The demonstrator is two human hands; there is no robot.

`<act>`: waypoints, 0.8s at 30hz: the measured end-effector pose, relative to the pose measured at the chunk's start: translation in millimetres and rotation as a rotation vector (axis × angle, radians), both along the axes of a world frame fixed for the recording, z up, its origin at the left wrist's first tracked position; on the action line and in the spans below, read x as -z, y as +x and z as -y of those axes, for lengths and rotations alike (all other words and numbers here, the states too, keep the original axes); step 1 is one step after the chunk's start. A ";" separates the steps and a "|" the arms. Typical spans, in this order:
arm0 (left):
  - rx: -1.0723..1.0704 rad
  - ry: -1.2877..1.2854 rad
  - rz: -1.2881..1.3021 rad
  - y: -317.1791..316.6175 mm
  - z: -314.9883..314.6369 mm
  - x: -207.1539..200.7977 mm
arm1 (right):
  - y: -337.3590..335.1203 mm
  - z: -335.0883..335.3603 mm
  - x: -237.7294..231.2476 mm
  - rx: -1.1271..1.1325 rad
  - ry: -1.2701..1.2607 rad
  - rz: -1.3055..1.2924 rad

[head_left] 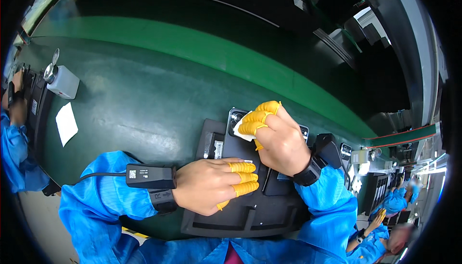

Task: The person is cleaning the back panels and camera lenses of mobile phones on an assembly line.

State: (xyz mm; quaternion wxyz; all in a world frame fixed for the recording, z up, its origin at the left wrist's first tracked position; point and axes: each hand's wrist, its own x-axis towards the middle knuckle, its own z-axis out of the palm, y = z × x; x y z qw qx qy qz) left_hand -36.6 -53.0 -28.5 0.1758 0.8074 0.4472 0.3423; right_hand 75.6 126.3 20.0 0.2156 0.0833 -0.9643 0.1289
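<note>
A dark smartphone (233, 143) with a round camera block lies over a black foam tray (202, 220) in front of me. My left hand (204, 187) is closed over its lower part, with yellow finger cots on the fingers. My right hand (279, 141), also in yellow finger cots, pinches a white wipe (243, 128) against the phone's upper end, beside the camera block. To the right, a second phone (304, 131) is mostly hidden by my right hand and wrist. Black devices are strapped to both my wrists.
A white dispenser bottle (63, 82) with a metal top stands at the far left of the green bench (139, 95), near a white sheet (66, 124). Dark shelving (365, 66) rises at the back right. Co-workers in blue sit at both sides.
</note>
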 end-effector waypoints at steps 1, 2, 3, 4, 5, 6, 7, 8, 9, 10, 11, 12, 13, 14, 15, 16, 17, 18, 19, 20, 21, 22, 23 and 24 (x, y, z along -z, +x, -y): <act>-0.004 0.006 0.000 0.3 0.0 0.0 | 0.4 -0.1 -1.3 -0.045 -0.041 0.005; -0.001 0.009 0.001 0.8 -0.6 0.4 | 1.5 2.1 -4.9 -0.077 -0.048 0.026; -0.009 0.011 0.007 0.9 -0.3 1.0 | 1.5 2.5 -6.1 -0.079 -0.048 0.025; -0.014 0.014 0.012 1.2 -0.2 1.5 | 2.2 2.2 -7.3 -0.079 -0.037 0.053; -0.015 0.015 0.011 2.0 0.0 1.9 | 3.6 1.9 -9.1 -0.078 -0.025 0.080; -0.020 0.010 0.015 1.2 1.3 3.3 | 4.8 2.0 -11.3 -0.080 -0.026 0.078; -0.026 0.006 0.018 0.1 2.5 4.1 | 8.4 1.7 -14.9 -0.082 -0.049 0.162; -0.028 0.006 0.016 -1.1 3.2 3.5 | 12.1 0.7 -17.2 -0.084 -0.072 0.245; -0.018 0.014 0.020 -0.3 1.2 1.9 | 17.5 -2.9 -19.9 -0.084 -0.095 0.265; -0.009 0.022 0.025 0.0 -0.3 1.2 | 22.4 -5.6 -22.8 -0.050 -0.067 0.245; -0.011 0.028 0.027 -0.3 -1.4 2.1 | 25.7 -7.5 -25.8 -0.018 -0.039 0.224; -0.017 0.037 0.031 0.3 -0.7 2.1 | 27.6 -7.7 -28.9 -0.024 -0.038 0.225; -0.023 0.044 0.033 0.8 0.2 2.1 | 28.7 -7.6 -31.9 0.036 -0.011 0.199; -0.033 0.043 0.033 1.3 1.1 1.6 | 28.4 -7.5 -33.4 0.095 0.015 0.173; -0.025 0.043 0.030 1.0 0.3 1.0 | 26.1 -6.8 -32.3 0.101 0.018 0.173; -0.018 0.043 0.027 0.9 -0.1 0.4 | 20.0 -6.3 -28.5 0.094 0.011 0.079; -0.014 0.045 0.026 1.0 -0.3 0.7 | 13.7 -5.2 -25.1 0.086 0.005 -0.016; -0.015 0.057 0.028 1.0 -1.1 2.0 | 7.4 -3.6 -23.0 0.086 -0.027 -0.041; -0.017 0.069 0.030 1.1 -1.7 3.2 | 4.9 -3.8 -18.7 0.086 -0.023 -0.043; -0.016 0.073 0.029 1.3 -2.2 4.0 | 3.3 -5.1 -12.8 0.106 -0.015 -0.037; -0.015 0.082 0.028 0.9 -2.2 4.6 | 0.3 -5.8 -7.8 0.121 -0.007 -0.032; -0.014 0.091 0.028 0.7 -2.2 4.9 | 1.1 -1.6 -3.5 0.145 -0.007 -0.007; -0.016 0.095 0.026 0.7 -2.2 5.0 | 2.5 1.0 -2.9 0.153 0.014 -0.012; -0.015 0.081 0.030 2.3 -1.3 5.5 | 4.4 5.1 0.3 0.156 0.002 -0.021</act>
